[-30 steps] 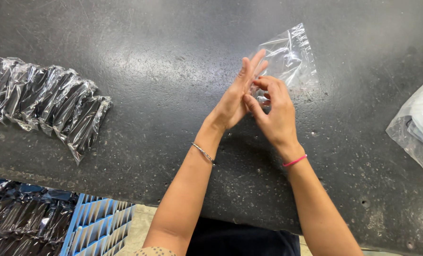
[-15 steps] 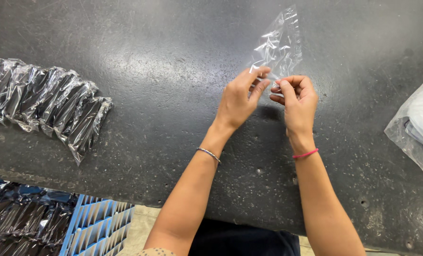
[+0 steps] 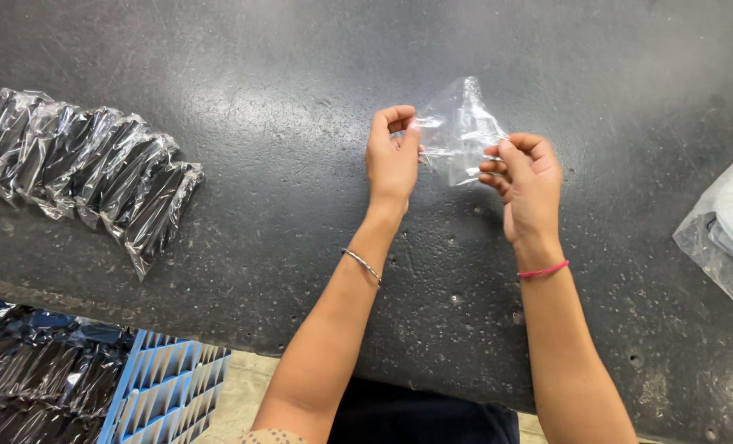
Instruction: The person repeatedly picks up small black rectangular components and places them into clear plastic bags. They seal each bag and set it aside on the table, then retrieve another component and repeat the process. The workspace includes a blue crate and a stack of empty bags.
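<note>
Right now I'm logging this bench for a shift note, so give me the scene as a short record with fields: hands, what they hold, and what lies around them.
Left hand: left hand, fingers pinching one edge of the clear plastic bag
Right hand: right hand, fingers pinching the opposite edge
Bag: small, transparent, looks empty, held above the dark tabletop
Wrists: thin metal bracelet on the left, pink band on the right
Left of table: row of bagged black items, overlapping
Lower left: blue crate beside more bagged black items
Right edge: larger clear bag, contents unclear
</note>
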The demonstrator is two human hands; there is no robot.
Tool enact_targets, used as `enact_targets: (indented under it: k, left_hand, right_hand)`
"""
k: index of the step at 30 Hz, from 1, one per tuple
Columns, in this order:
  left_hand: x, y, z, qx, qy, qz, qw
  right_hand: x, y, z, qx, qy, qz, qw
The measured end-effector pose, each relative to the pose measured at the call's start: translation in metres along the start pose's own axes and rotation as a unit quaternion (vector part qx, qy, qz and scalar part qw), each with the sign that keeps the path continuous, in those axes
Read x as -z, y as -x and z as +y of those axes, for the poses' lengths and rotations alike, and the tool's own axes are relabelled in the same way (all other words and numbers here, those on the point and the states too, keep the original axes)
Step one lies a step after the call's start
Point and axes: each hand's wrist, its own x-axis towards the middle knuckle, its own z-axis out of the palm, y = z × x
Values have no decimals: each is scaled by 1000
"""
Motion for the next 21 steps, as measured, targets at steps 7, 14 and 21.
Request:
enact_targets:
  k: [7,14,21]
  left_hand:
    - [-2,3,2,-210,-56,55,975]
    - [-6,25,24,-266,-47,10,963]
    - [-5,30,28,-260,-58,-33,963]
  right_hand:
    - [-23,39,-26,322,257,13,911]
    - [-42,54,-23,274,326,-82,901]
    - [-32,30,-5,8,12,-197,980]
